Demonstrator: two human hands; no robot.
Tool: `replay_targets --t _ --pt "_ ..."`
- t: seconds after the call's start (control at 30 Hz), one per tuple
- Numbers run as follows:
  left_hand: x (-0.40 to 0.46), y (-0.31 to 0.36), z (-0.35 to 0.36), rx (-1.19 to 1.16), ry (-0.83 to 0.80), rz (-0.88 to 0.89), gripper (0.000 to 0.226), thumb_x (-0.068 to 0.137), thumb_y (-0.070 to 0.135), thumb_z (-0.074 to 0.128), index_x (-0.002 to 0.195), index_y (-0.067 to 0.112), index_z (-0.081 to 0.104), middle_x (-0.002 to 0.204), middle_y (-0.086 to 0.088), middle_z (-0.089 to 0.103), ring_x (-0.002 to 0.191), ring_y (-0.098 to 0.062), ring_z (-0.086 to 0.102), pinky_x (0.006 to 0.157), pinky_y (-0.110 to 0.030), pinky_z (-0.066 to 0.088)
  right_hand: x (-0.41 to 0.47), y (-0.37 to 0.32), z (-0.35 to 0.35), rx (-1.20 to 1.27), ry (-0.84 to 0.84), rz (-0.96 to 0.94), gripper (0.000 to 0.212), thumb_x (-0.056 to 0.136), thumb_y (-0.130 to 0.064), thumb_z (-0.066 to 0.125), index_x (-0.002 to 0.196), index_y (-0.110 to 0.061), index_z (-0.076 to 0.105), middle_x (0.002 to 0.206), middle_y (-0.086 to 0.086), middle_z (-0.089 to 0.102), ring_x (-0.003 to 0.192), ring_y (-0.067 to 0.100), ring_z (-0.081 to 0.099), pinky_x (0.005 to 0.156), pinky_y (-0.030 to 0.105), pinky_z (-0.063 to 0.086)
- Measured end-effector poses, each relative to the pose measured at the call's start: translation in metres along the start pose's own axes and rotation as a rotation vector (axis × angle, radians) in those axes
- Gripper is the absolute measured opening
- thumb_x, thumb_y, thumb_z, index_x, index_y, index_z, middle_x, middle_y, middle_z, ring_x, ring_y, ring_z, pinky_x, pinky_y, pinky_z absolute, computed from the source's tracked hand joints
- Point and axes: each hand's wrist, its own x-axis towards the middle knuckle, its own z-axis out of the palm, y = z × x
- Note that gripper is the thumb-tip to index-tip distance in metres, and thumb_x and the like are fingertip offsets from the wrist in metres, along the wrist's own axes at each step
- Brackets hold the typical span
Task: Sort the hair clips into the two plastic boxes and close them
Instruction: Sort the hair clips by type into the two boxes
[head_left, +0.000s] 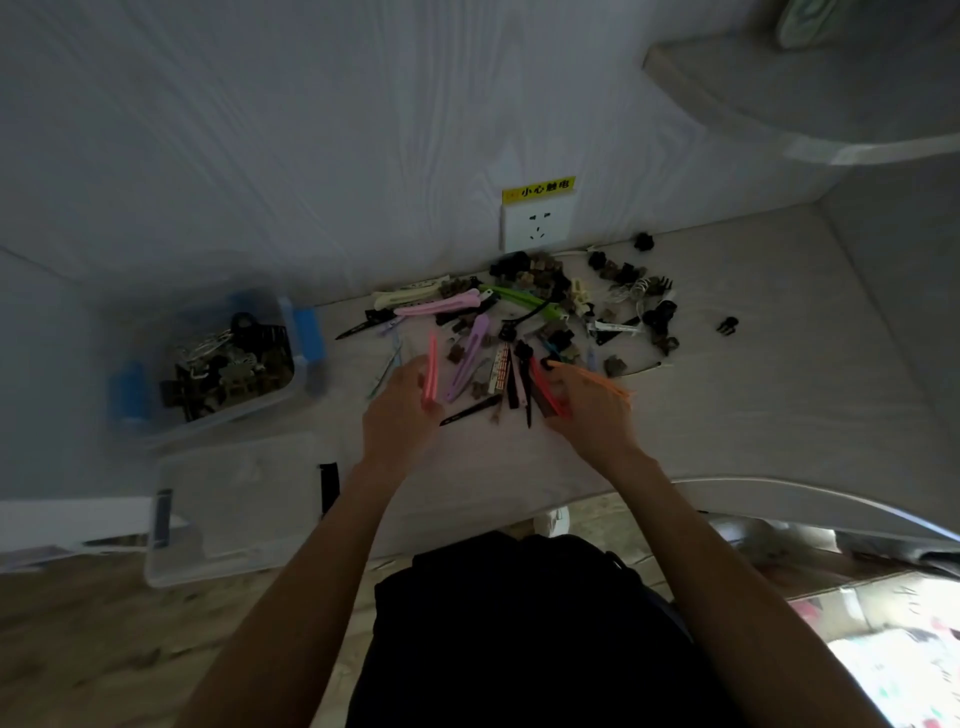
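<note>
Directly below your view, a pale table holds a scattered pile of hair clips near a wall socket. Your left hand pinches a long pink clip, held upright. Your right hand grips several long clips, a red clip and an orange clip among them. To the left, a clear plastic box with blue latches already holds dark clips; nearer you lies a second clear box, blurred.
</note>
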Motion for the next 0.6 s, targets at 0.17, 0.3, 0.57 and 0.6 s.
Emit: replay_targets --t 0.17,0.3,0.57,0.6 --pt "-0.007 0.019 0.002 -0.005 -0.004 0.185 0.030 0.084 0.011 0.060 0.113 0.002 0.057 0.102 -0.015 0.055 0.081 -0.026 0.058 0.073 -0.038 0.050 -0.017 0.009 -0.015 0.320 0.024 0.042 0.045 0.071 -0.014 0.078 0.113 -0.014 0.060 0.100 0.004 0.067 0.080 0.014 0.060 0.074 0.026 0.047" --pt "-0.003 0.052 0.021 -0.036 -0.098 0.262 0.030 0.085 0.024 0.063 0.107 0.005 0.058 0.104 -0.011 0.056 0.085 -0.023 0.059 0.075 -0.034 0.049 -0.021 0.022 -0.022 0.366 0.129 0.079 0.033 0.078 -0.015 0.071 0.110 -0.013 0.065 0.095 0.008 0.070 0.081 0.019 0.063 0.077 0.032 0.052" --pt "-0.001 0.101 0.064 0.110 -0.176 0.238 0.040 0.079 0.035 0.069 0.103 0.007 0.054 0.092 -0.009 0.062 0.082 -0.023 0.061 0.069 -0.030 0.048 0.008 0.032 -0.027 -0.041 0.092 0.137 0.024 0.088 -0.029 0.057 0.104 -0.012 0.061 0.101 0.012 0.059 0.095 0.032 0.058 0.071 0.035 0.044" --pt "0.001 0.104 0.068 0.156 -0.169 0.220 0.043 0.079 0.037 0.069 0.104 0.006 0.053 0.093 -0.010 0.063 0.083 -0.025 0.063 0.071 -0.033 0.051 0.011 0.030 -0.026 -0.100 0.058 0.133 0.026 0.090 -0.032 0.055 0.104 -0.011 0.059 0.102 0.012 0.057 0.095 0.032 0.058 0.071 0.037 0.045"
